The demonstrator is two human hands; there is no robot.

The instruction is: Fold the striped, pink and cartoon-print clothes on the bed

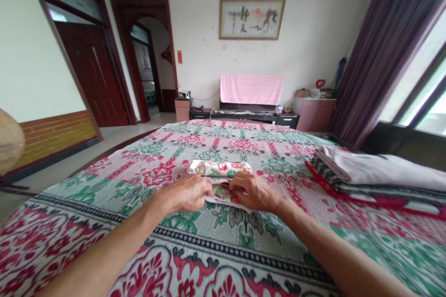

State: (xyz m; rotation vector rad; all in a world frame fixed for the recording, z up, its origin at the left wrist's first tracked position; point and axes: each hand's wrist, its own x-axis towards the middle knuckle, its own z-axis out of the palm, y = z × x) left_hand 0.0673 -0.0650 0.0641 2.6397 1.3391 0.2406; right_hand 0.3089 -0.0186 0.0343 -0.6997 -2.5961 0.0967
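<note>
A small white cloth item (221,168) with a red, green and orange print lies bunched on the flowered bedspread (240,148), in the middle of the head view. Whether it is a garment I cannot tell. My left hand (190,191) grips its near left side with curled fingers. At the near right side, my right hand (253,191) pinches the same cloth, fingers bent inward. Between the hands the fabric gapes in a loose fold, showing a printed layer inside and a white edge along the front. Both hands partly cover it.
To the right lies a stack of folded blankets (386,171) on the bed. Beyond the bed's far edge stands a low dark cabinet (202,115) with a pink cloth (251,89) draped over a screen. A purple curtain (379,51) hangs at the right.
</note>
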